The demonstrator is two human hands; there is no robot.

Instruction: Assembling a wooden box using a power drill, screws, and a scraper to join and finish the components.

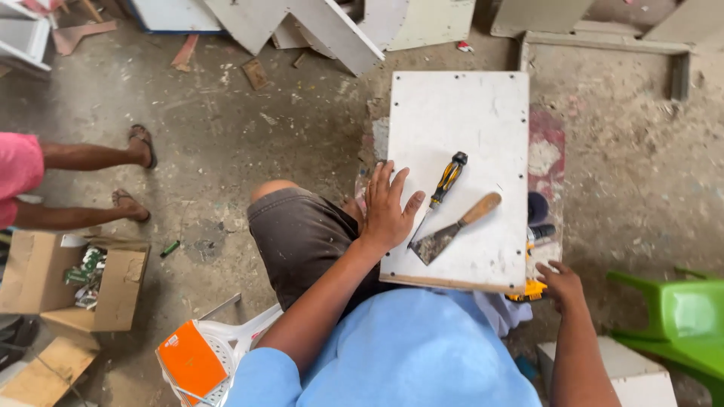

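Matt white-painted board (pixel 467 120), scraper (pixel 452 230) with wooden handle and dull metal blade.

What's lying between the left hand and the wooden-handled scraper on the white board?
A yellow-and-black screwdriver, between left hand and scraper, in the head view.

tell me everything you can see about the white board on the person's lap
The white board is a flat rectangular panel, seemingly painted or laminated wood, scuffed and smudged, with small dark screw holes along its edges and a raw wood near edge. It lies roughly level across the seated person's lap, its long side running away from them. The left hand rests flat on its near left edge. A screwdriver with a yellow and black handle and a wooden-handled putty knife lie on it. The right hand is by its near right corner.
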